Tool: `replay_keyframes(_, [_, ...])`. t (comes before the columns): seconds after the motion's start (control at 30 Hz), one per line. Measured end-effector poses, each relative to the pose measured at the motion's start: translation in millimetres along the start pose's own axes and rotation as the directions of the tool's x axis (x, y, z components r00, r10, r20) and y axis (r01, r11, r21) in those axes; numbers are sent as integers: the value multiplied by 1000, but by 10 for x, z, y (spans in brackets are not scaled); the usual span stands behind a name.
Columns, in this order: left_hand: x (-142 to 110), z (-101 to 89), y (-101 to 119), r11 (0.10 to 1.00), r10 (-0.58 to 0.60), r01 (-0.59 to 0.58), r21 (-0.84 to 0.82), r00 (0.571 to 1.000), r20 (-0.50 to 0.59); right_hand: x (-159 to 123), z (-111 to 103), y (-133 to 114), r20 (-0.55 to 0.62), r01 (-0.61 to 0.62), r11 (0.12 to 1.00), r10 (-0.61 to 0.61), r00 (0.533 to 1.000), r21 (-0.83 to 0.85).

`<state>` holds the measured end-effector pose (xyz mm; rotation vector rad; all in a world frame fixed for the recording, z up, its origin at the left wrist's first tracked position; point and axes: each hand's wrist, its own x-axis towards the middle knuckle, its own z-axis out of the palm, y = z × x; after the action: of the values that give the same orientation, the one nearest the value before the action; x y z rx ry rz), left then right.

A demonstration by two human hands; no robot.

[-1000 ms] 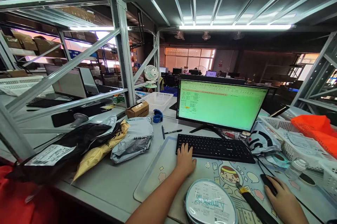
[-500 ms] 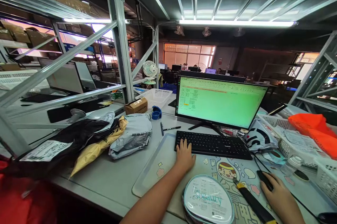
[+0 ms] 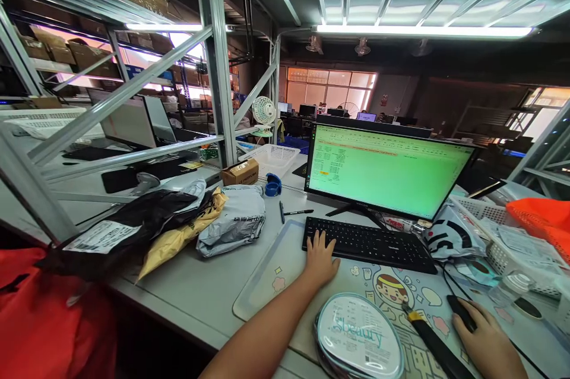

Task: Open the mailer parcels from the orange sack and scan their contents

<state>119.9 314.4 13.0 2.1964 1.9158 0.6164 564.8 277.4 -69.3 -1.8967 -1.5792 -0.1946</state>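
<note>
My left hand (image 3: 321,260) rests with its fingers spread flat on the left end of a black keyboard (image 3: 369,243). My right hand (image 3: 487,343) is curled over a black mouse (image 3: 459,312) at the lower right. Both lie on a cartoon desk mat (image 3: 285,266). Behind the keyboard stands a monitor (image 3: 387,171) showing a green spreadsheet. A round white packet printed "beauty" (image 3: 358,334) and a black tool with a yellow band (image 3: 434,343) lie between my arms.
Black, yellow and grey mailer bags (image 3: 178,224) are piled at the left. A small cardboard box (image 3: 240,172), a blue tape roll (image 3: 272,186), a pen (image 3: 297,212) and a white basket (image 3: 271,159) sit behind. Metal rack posts (image 3: 218,64) rise left; baskets and orange cloth (image 3: 543,218) lie right.
The view has shifted slightly left, so everything sits further right in the picture. My hands stay on the keyboard and the mouse.
</note>
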Motion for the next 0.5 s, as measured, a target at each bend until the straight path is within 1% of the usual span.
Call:
replay_keyframes(0.1, [2, 0, 8, 1000, -5, 5, -1, 1000, 2, 10, 21, 12, -6, 28, 998, -28, 1000, 59])
replay_keyframes(0.2, [0, 1, 12, 1000, -10, 10, 0, 1000, 3, 17, 5, -3, -3, 19, 998, -19, 1000, 65])
replay_keyframes(0.37, [-22, 4, 28, 1000, -9, 9, 7, 1000, 1, 19, -81, -62, 102, -72, 996, 66, 993, 53])
replay_keyframes(0.5, [-23, 14, 60, 1000, -16, 16, 15, 1000, -11, 25, -119, -111, 82, -49, 998, 46, 996, 31])
